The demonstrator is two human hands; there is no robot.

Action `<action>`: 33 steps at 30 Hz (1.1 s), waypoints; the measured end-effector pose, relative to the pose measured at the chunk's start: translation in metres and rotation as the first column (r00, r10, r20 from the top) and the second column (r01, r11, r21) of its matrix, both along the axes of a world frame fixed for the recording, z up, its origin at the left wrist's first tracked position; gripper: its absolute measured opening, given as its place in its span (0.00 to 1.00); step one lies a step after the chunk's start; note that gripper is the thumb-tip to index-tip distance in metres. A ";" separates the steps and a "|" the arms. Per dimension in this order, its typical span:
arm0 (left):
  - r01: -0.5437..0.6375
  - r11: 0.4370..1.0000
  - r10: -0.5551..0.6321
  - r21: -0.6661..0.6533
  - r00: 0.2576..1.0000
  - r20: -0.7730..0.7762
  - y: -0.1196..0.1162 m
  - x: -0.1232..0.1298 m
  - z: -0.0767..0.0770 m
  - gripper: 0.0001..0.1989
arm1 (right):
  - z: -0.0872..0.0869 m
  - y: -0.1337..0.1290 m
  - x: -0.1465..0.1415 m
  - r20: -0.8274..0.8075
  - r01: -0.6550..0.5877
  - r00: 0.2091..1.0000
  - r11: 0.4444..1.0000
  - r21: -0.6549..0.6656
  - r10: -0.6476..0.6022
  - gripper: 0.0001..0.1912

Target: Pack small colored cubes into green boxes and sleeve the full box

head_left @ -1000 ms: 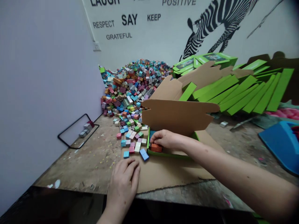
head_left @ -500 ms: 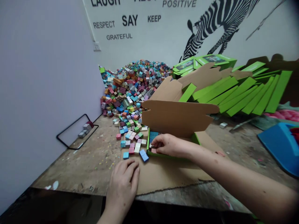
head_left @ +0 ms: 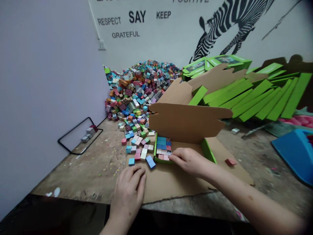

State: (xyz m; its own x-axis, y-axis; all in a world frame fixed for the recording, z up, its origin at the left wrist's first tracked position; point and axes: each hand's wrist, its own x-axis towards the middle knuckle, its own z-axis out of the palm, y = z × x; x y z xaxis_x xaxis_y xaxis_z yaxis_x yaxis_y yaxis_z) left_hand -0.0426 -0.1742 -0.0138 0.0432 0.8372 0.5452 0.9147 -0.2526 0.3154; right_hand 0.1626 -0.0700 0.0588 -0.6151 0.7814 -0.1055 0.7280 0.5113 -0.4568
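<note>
My right hand (head_left: 187, 160) reaches into an opened green-edged cardboard box (head_left: 209, 151). Its fingers are pressed together at the right end of the front row of pink blocks (head_left: 163, 157); whatever lies between the fingertips is hidden. Behind that row, blue blocks (head_left: 161, 142) and a few red and pale ones fill the box's left end. My left hand (head_left: 129, 186) rests on the front left of a flat cardboard sheet (head_left: 171, 182), fingers laid down and holding nothing. Just beyond it lie a blue double block (head_left: 150, 162) and a light blue block (head_left: 131, 161).
A large heap of coloured blocks (head_left: 144, 85) rises against the wall. Green boxes (head_left: 244, 94) are stacked at the back right. A black wire frame (head_left: 80, 135) stands left, a blue dustpan-like tray (head_left: 293, 153) right. One reddish block (head_left: 230, 162) sits on the sheet's right side.
My right hand has moved right along the box from over the blocks at its left end, uncovering the blue and pink rows. My left hand has hardly moved.
</note>
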 end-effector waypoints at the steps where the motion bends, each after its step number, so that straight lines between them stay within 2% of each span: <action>1: 0.002 1.000 -0.002 0.004 1.000 -0.002 0.000 0.000 0.000 0.09 | -0.003 -0.002 -0.002 -0.024 -0.006 1.000 1.000 -0.010 0.006 0.17; 6: 0.014 1.000 -0.014 0.023 1.000 -0.012 0.000 0.000 0.000 0.09 | -0.013 -0.013 -0.008 -0.104 -0.007 0.995 1.000 0.018 0.009 0.20; 10: 0.010 1.000 -0.010 0.014 1.000 -0.022 0.000 0.000 0.001 0.10 | -0.017 -0.018 -0.005 -0.040 -0.034 0.998 0.994 0.108 0.038 0.12; 14: -0.017 0.999 0.016 0.027 0.999 0.038 -0.003 0.002 0.002 0.10 | -0.020 -0.018 0.000 0.018 -0.054 0.998 0.988 0.141 0.052 0.12; 16: -0.075 0.995 0.069 0.072 0.994 0.083 -0.006 0.002 0.001 0.09 | -0.019 -0.018 0.004 0.023 -0.082 0.997 0.989 0.125 0.080 0.12; 18: -0.197 0.973 0.179 0.121 0.974 0.141 -0.006 0.002 -0.001 0.11 | -0.013 -0.020 0.007 0.024 -0.086 0.996 0.991 0.103 0.084 0.12; 21: -0.343 0.933 0.317 0.110 0.927 0.200 0.000 -0.003 -0.008 0.24 | 0.001 -0.026 0.006 -0.020 -0.023 0.999 0.990 0.140 0.026 0.16; 23: -0.331 0.941 0.316 0.067 0.933 0.169 0.006 -0.008 -0.011 0.30 | 0.010 -0.033 0.001 -0.084 -0.020 0.996 0.988 0.151 0.033 0.16; 26: -0.240 0.970 0.243 -0.038 0.959 0.144 0.015 -0.013 -0.012 0.22 | 0.017 -0.044 -0.008 -0.182 -0.068 0.980 0.992 0.104 0.086 0.14; 29: -0.226 0.967 0.246 -0.116 0.947 0.205 0.015 -0.013 -0.009 0.12 | 0.017 -0.052 -0.014 -0.229 -0.082 0.969 0.996 0.036 0.088 0.13; 33: -0.294 0.955 0.278 0.048 0.937 0.212 0.005 -0.011 0.000 0.10 | 0.009 -0.060 -0.016 -0.272 -0.091 0.959 0.995 -0.035 0.078 0.13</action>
State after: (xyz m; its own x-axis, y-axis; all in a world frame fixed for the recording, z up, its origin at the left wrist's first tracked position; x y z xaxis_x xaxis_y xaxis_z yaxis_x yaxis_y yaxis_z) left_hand -0.0540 -0.1697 -0.0142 -0.3088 0.7526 0.5816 0.8717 -0.0207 0.4897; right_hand 0.1468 -0.1302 0.0677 -0.6890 0.7237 0.0389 0.5292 0.5391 -0.6552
